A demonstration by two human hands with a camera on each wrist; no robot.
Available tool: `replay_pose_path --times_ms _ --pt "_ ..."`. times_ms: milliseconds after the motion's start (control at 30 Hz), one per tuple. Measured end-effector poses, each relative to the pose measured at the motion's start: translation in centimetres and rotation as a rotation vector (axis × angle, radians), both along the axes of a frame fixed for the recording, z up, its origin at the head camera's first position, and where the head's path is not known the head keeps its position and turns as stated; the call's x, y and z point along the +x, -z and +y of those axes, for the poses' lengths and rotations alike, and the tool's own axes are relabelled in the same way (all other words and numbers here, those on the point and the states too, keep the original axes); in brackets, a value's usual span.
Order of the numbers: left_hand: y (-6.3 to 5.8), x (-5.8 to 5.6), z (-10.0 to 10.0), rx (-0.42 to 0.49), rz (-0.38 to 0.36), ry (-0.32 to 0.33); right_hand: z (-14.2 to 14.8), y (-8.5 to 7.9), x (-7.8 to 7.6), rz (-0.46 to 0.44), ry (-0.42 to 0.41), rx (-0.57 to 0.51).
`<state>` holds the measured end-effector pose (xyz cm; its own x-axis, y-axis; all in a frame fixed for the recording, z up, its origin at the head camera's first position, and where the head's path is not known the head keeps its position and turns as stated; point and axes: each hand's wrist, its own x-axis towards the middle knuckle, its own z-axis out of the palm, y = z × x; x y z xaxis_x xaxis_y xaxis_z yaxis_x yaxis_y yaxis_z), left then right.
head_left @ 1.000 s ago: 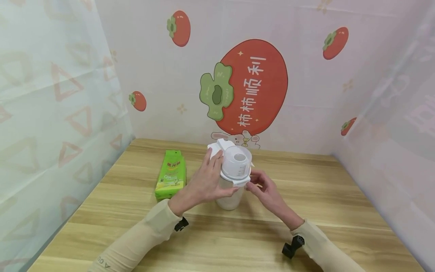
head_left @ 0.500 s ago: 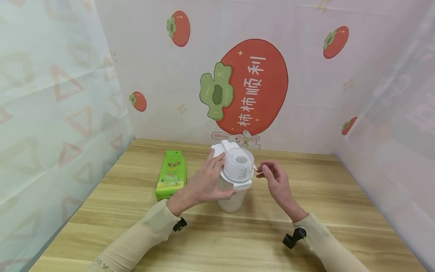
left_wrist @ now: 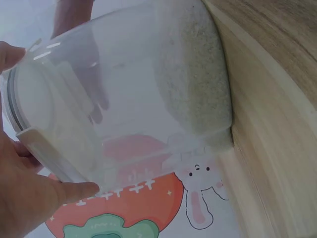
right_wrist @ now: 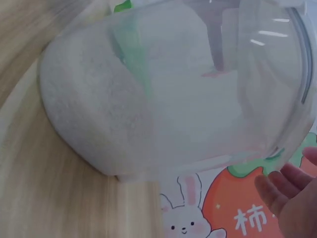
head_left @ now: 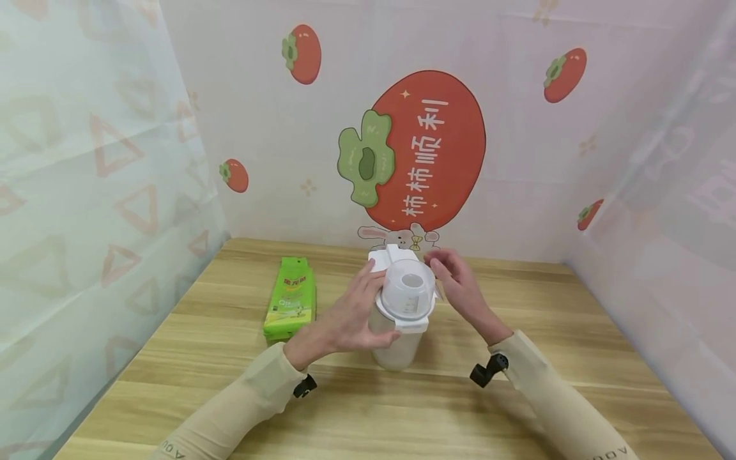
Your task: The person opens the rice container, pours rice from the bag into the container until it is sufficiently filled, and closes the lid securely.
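A clear storage container [head_left: 397, 354] stands upright on the table, with pale grain that looks like rice [left_wrist: 193, 59] in its bottom. It has a white lid [head_left: 411, 327], topped by a transparent measuring cup [head_left: 397, 287]. My left hand [head_left: 347, 319] grips the container's top from the left, thumb low at the front and fingers around the lid's side. At the lid's back right is my right hand [head_left: 460, 287], its fingers loosely bent; in the right wrist view its fingertips [right_wrist: 267, 191] are right at the container's upper edge.
To the left of the container lies a green and yellow bag [head_left: 291, 300]. The wooden table [head_left: 368, 415] ends at a printed cloth [head_left: 517, 191] behind, with more cloth hanging on both sides.
The container has shifted slightly right and nearer to me, with my left hand on it. My right hand has left the lid's front right side and moved round to its back right.
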<state>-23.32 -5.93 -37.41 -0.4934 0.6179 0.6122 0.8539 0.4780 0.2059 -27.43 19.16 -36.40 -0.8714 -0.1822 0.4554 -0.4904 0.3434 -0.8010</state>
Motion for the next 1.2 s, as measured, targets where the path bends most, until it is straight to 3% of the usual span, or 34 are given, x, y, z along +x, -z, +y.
replay_pose_path --times_ms 200,367,633,867,1200 --pt "0.1 0.3 -0.2 0.008 -0.068 0.052 -0.2 -0.1 -0.9 -0.047 -0.139 0.065" --pt "0.2 0.5 -0.2 0.002 -0.074 0.063 0.0 0.3 -1.1 -0.092 -0.227 0.052" --pt "-0.2 0.5 -1.0 -0.012 -0.124 0.097 0.2 0.5 -0.7 -0.090 -0.185 0.035" --pt "-0.3 0.0 -2.4 -0.024 -0.155 0.093 0.5 0.3 0.0 -0.088 -0.198 0.028" --pt "-0.1 -0.3 -2.9 0.010 -0.244 0.136 1.3 0.2 0.8 -0.084 -0.170 0.045"
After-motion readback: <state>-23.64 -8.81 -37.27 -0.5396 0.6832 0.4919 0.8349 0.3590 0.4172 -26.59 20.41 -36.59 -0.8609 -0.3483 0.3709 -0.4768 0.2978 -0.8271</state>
